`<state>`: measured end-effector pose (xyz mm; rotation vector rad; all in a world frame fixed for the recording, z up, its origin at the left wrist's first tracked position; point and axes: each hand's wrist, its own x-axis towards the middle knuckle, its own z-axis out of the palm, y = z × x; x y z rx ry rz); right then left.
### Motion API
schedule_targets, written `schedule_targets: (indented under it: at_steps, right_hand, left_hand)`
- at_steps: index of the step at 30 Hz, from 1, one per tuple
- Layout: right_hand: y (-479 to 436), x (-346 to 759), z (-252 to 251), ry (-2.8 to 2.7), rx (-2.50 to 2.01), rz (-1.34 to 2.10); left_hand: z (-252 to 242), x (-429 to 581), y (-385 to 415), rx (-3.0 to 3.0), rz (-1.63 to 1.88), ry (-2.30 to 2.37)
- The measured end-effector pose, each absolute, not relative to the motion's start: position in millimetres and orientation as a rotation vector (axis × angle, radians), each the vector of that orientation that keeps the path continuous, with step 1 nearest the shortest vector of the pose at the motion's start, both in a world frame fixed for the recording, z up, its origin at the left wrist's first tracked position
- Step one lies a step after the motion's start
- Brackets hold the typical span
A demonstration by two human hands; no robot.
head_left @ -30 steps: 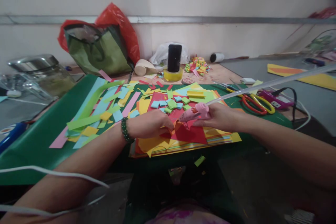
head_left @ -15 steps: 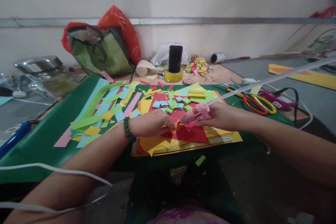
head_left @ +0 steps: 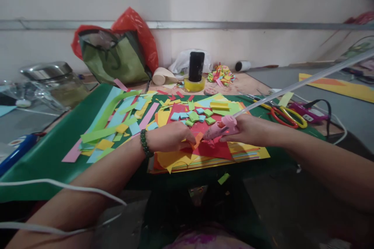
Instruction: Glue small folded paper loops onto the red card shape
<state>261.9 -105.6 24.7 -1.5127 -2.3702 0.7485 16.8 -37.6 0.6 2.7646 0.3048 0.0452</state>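
With the red sheet [head_left: 219, 151] as clock centre, the paper stack [head_left: 216, 162] beneath shows its front edge at six o'clock, near the edge of the bench [head_left: 245, 81]; bare green cover [head_left: 43, 159] lies open toward nine; the left hand [head_left: 172, 136] pinches an orange strip [head_left: 198, 139] over the sheet; the right hand's [head_left: 249, 129] fingers wrap a pink glue gun [head_left: 221, 127], print too small to read, nozzle just beside the strip. Scissors [head_left: 273, 108] lie between two and three; a phone [head_left: 196, 66] stands at twelve.
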Motion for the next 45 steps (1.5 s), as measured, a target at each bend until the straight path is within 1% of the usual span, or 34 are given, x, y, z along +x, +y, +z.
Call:
schedule_targets:
  at_steps: [5,10,16,20,23,29,32,35,41,45]
  right_hand:
    - [-102,261,17,-2.310,-1.555,0.746]
    - [-107,264,24,-2.362,-1.458,0.867]
    - [-106,265,22,-2.274,-1.558,0.816]
    - [-110,270,27,-2.283,-1.445,0.847]
    - [-111,280,33,-2.139,-1.445,0.750]
    - [-82,302,19,-1.582,-1.720,0.430]
    - [-57,312,5,-1.490,-1.902,0.304]
    - [-36,319,-5,-1.488,-2.103,0.217]
    - [-16,326,-21,-1.584,-2.275,0.343]
    - [-23,337,-17,-1.782,-2.255,0.356]
  left_hand:
    - [0,16,-38,2.770,0.109,0.299]
    - [-1,16,-38,2.750,0.081,0.305]
    - [-1,15,-37,2.701,0.145,0.303]
    - [0,14,-36,2.726,0.118,0.306]
    - [-1,15,-36,2.748,0.076,0.324]
    - [-1,13,-33,2.719,0.139,0.330]
    - [6,9,-30,2.695,0.277,0.396]
    - [15,6,-30,2.584,0.489,0.450]
    - [16,5,-29,2.384,0.948,0.475]
    - [13,6,-27,2.362,1.172,0.429]
